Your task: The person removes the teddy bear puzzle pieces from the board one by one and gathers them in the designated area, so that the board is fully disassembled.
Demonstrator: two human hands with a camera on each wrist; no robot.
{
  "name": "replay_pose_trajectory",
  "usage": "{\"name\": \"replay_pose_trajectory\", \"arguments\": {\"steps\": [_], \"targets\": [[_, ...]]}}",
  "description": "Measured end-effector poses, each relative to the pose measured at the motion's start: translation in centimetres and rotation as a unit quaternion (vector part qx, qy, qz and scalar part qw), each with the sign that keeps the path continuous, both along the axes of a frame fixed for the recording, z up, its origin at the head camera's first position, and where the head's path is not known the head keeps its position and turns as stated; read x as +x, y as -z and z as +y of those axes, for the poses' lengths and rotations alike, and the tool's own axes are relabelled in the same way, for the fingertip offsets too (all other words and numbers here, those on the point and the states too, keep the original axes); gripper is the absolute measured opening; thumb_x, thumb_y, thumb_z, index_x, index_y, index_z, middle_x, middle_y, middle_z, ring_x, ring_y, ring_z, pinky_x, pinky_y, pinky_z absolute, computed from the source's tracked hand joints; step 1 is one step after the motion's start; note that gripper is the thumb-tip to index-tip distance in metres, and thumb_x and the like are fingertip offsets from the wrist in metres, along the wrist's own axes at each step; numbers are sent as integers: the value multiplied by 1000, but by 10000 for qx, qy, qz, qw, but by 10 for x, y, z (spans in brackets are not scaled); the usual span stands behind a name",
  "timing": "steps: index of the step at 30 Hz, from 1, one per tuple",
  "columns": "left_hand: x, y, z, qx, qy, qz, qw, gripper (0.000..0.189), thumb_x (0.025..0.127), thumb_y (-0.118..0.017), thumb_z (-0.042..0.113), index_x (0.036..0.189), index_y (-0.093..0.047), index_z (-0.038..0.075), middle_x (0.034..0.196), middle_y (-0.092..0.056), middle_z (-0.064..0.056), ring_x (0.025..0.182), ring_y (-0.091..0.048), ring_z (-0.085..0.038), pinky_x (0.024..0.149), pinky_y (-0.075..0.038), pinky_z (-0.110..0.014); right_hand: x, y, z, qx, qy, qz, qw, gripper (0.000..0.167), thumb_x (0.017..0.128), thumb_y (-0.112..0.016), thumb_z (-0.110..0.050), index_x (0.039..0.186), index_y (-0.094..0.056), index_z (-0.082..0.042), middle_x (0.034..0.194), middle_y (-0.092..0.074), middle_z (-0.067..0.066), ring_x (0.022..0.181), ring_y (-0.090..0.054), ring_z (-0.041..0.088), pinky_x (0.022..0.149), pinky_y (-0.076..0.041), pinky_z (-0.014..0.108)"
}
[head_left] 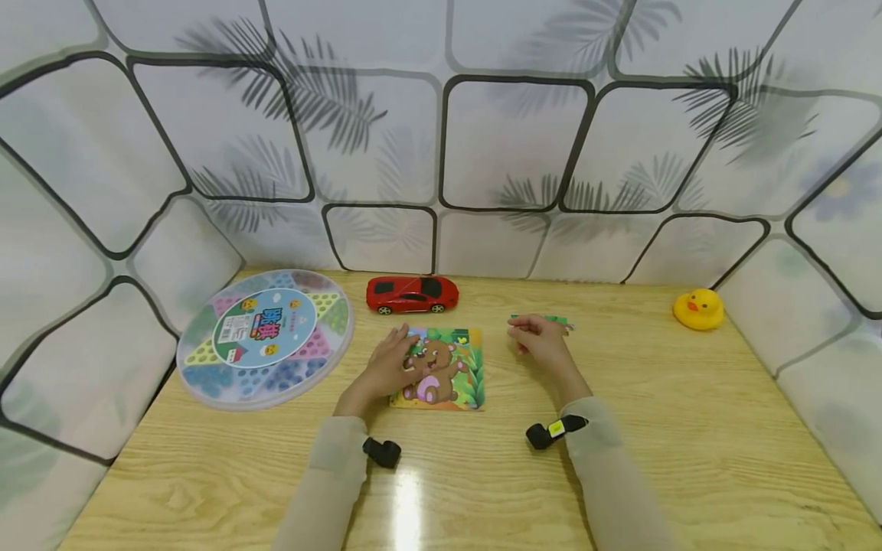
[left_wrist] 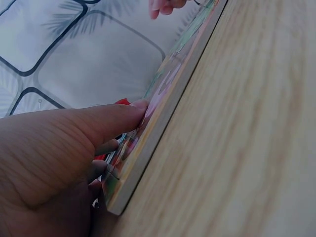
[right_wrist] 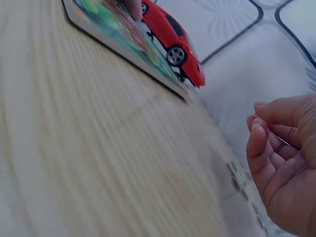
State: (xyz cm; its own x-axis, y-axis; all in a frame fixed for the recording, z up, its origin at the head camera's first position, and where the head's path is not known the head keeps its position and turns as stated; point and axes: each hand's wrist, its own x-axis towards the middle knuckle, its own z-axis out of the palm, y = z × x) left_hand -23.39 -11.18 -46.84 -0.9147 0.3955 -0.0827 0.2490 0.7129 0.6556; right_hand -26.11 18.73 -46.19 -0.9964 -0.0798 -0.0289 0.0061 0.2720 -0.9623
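A flat square puzzle [head_left: 471,367] with a cartoon bear on it lies on the table. My left hand [head_left: 389,366] rests over its left side, thumb on the picture, the other fingers along the upper left; in the left wrist view the thumb [left_wrist: 118,118] presses on its surface near the edge. My right hand [head_left: 544,348] is raised to the right of the puzzle, its fingers curled and the thumb near the index fingertip. Nothing shows between them in the right wrist view. Small green flat pieces [right_wrist: 238,178] lie just beyond this hand, partly hidden by it in the head view.
A red toy car [head_left: 412,295] stands behind the puzzle by the back wall. To the left lies a round Chinese checkers board [head_left: 331,360]. A yellow rubber duck [head_left: 699,309] sits at the far right. Patterned fabric walls enclose the back and sides of the wooden table [head_left: 689,428].
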Motion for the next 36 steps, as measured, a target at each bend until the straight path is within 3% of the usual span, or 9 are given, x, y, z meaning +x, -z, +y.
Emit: {"name": "replay_pose_trajectory", "arguments": {"steps": [17,24,29,36], "targets": [[-1,0,1,-86,-12,-10,10000,68,90,-65,24,145,-34,0,156,-12,-21,144,-3,-36,114,-6,-51,0,1,-80,-359,-698,-16,9969,23,91,-61,-5,109,-61,9,80,-60,5,58,-51,10,53,-44,20],[-2,2,1,-154,-35,-72,9998,70,90,-64,29,147,-32,3,157,-9,-18,144,-1,-33,114,-5,-51,4,-2,-110,-312,-846,-514,9946,26,91,-62,-9,112,-61,5,77,-60,7,54,-50,10,46,-40,22],[-2,3,1,-185,-5,-34,9998,70,91,-63,29,147,-31,3,157,-9,-19,144,-2,-34,114,-6,-52,2,8,-120,-184,-907,-423,9948,23,90,-63,-9,108,-63,4,81,-63,8,54,-52,10,45,-42,21],[-4,3,-1,-225,72,-47,9997,69,92,-61,31,147,-31,3,157,-8,-18,144,-1,-35,114,-6,-52,2,12,-124,684,-965,-287,9926,23,88,-67,-15,107,-65,-2,80,-63,5,56,-54,10,48,-47,22]]}}
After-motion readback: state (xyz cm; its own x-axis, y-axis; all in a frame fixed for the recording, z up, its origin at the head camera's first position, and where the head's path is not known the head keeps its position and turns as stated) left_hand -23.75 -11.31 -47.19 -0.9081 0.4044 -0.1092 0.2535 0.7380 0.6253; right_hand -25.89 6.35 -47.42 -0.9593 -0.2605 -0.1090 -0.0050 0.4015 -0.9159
